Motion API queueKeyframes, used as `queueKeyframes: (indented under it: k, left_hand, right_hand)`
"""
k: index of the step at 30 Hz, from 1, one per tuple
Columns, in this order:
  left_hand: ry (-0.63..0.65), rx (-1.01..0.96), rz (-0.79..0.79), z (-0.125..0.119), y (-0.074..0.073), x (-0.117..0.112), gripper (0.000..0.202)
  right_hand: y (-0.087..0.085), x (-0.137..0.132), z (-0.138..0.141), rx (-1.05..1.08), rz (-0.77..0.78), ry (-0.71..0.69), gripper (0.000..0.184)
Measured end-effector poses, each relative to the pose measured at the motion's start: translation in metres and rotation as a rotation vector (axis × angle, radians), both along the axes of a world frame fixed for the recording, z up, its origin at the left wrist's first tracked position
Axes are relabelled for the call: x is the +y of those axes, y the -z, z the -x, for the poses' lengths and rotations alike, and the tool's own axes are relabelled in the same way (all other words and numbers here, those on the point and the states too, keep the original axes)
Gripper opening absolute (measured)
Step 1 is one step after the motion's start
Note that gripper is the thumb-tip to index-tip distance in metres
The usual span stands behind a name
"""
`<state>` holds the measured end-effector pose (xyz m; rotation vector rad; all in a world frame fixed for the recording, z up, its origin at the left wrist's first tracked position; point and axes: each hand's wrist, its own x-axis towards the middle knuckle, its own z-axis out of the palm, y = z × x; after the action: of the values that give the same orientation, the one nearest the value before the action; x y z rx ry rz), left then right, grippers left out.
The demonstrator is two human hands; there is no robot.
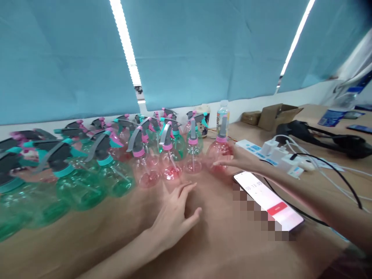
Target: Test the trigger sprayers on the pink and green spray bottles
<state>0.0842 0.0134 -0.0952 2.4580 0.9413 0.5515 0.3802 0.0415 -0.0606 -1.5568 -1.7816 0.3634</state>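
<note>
Around the body of a pink spray bottle [218,152] at the right end of the front row, my right hand [236,159] has its fingers closed. This bottle stands on the table, its grey trigger head pointing up. My left hand [178,211] lies low over the table with fingers and thumb apart, holding nothing. Just beyond its fingertips stand other pink spray bottles, among them one with a grey trigger [171,168] and another beside it [193,162]. Green spray bottles [80,190] with teal collars fill the left side, several deep.
A lit phone [270,201] showing a timer lies right of centre. Behind it sit a power strip [250,148] with white chargers and loose cables. A clear drink bottle [223,107], a cardboard box [277,115] and a black strapped device [322,141] stand farther back.
</note>
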Motion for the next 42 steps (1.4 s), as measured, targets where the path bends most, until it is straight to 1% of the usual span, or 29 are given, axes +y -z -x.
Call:
queueKeyframes:
  k: [3, 6, 11, 16, 20, 22, 25, 29, 31, 32, 34, 36, 38, 39, 40, 42]
  left_hand:
    - [0.021, 0.011, -0.050, -0.010, 0.005, 0.004, 0.046]
    - [0.041, 0.027, -0.042, -0.021, 0.004, 0.006, 0.046]
    - [0.058, 0.084, -0.022, -0.034, 0.002, 0.010, 0.047]
    - [0.060, 0.130, -0.031, -0.038, 0.003, 0.010, 0.050]
    - [0.066, 0.149, -0.046, -0.038, 0.004, 0.009, 0.052]
    - [0.070, 0.146, -0.057, -0.038, 0.005, 0.010, 0.052]
    - [0.078, 0.130, -0.072, -0.039, 0.007, 0.010, 0.050]
    - [0.083, 0.091, -0.088, -0.035, 0.004, 0.009, 0.045]
    - [0.082, 0.064, -0.092, -0.028, 0.001, 0.007, 0.042]
    - [0.078, 0.049, -0.093, -0.022, -0.001, 0.006, 0.040]
    - [0.058, 0.017, -0.089, -0.008, -0.004, 0.004, 0.035]
    - [0.026, -0.013, -0.078, 0.011, -0.008, 0.002, 0.030]
    - [-0.015, -0.033, -0.061, 0.035, -0.012, -0.001, 0.026]
    - [-0.040, -0.039, -0.052, 0.049, -0.015, -0.004, 0.025]
    - [-0.069, -0.039, -0.044, 0.065, -0.018, -0.007, 0.023]
    - [-0.141, -0.032, -0.034, 0.102, -0.026, -0.016, 0.019]
  right_hand:
    - [0.004, 0.010, -0.001, -0.006, 0.047, 0.045, 0.070]
    - [0.005, 0.014, -0.002, -0.017, 0.069, 0.064, 0.073]
    - [0.004, 0.020, -0.002, -0.053, 0.069, 0.054, 0.073]
    - [0.002, 0.023, -0.002, -0.071, 0.071, 0.028, 0.077]
    - [0.003, 0.022, -0.004, -0.080, 0.072, -0.013, 0.086]
    - [0.004, 0.019, -0.006, -0.076, 0.061, -0.009, 0.089]
    - [0.008, 0.009, -0.008, -0.060, 0.041, 0.067, 0.093]
    - [0.014, -0.017, -0.004, -0.034, -0.004, 0.239, 0.092]
    - [0.017, -0.034, 0.008, -0.028, -0.042, 0.277, 0.083]
    - [0.017, -0.042, 0.017, -0.029, -0.057, 0.264, 0.075]
    - [0.016, -0.057, 0.041, -0.033, -0.074, 0.190, 0.060]
    - [0.013, -0.068, 0.073, -0.041, -0.072, 0.054, 0.044]
    - [0.008, -0.072, 0.110, -0.051, -0.058, -0.093, 0.028]
    - [0.007, -0.072, 0.129, -0.042, -0.042, -0.184, 0.022]
    - [0.006, -0.071, 0.149, 0.013, -0.018, -0.332, 0.018]
    - [0.005, -0.064, 0.191, 0.053, -0.004, -0.468, 0.013]
